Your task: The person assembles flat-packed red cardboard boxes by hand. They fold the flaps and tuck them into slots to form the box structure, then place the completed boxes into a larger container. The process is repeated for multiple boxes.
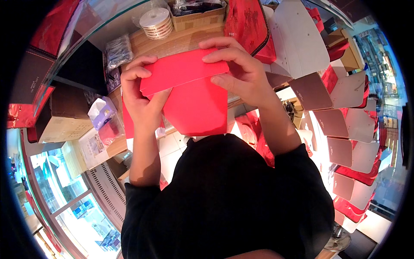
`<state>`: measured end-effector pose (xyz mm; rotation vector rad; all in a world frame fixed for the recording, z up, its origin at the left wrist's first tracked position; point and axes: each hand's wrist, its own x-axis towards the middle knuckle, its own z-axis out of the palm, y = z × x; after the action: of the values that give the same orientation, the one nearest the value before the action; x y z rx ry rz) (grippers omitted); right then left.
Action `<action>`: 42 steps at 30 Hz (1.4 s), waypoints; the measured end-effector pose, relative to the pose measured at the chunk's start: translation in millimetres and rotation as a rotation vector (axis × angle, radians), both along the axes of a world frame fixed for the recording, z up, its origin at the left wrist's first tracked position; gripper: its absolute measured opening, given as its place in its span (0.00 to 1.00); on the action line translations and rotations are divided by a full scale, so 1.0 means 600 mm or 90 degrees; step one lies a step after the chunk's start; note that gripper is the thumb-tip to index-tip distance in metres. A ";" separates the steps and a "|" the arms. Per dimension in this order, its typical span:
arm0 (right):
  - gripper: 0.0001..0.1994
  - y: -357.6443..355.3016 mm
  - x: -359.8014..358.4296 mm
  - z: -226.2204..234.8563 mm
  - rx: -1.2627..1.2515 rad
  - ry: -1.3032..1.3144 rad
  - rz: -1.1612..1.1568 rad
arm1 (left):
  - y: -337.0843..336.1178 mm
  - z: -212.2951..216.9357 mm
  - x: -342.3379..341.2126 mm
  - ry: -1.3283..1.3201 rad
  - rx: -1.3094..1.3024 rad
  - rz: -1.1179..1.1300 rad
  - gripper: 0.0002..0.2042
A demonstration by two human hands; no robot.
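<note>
At the far left, a brown cardboard box (60, 125) and a tissue pack (101, 113) are seen beside the wooden tabletop (172, 41). A flat red paper piece (194, 93), smooth, matte and plain, is held above the tabletop's near edge, close before the person's chest. Its top flap is folded forward as a long band, and a broader panel hangs below it. The left hand (140, 93) is raised on a bare forearm, its grip closed on the left end of the flap, with the fingers curled over the top edge and the thumb laid under the band. The band's long axis is run across the view, tilted up toward the right, while the lower panel is pointed down toward the person. The right hand (239, 71) is bent at the wrist, its grip closed on the right end, fingertips pressed on the flap's face. Farther right, flat brown and red cards (340, 129) are spread out; a ribbon spool (156, 21) is seen beyond
</note>
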<state>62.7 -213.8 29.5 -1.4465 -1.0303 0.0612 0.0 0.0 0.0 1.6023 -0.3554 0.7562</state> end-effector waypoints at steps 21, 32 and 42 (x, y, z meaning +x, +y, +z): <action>0.19 0.001 -0.006 0.012 -0.147 0.135 -0.041 | -0.032 0.012 -0.003 0.188 0.003 -0.065 0.27; 0.24 -0.010 0.014 0.003 -0.285 0.160 -0.028 | -0.009 -0.007 -0.002 0.304 0.316 0.110 0.23; 0.32 0.013 0.014 0.003 -0.147 0.412 0.092 | 0.010 0.029 -0.007 0.332 0.397 0.067 0.21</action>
<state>71.1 -206.1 31.0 -1.4110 -0.5976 0.7263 -4.5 5.7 17.3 2.3451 -0.1251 0.2796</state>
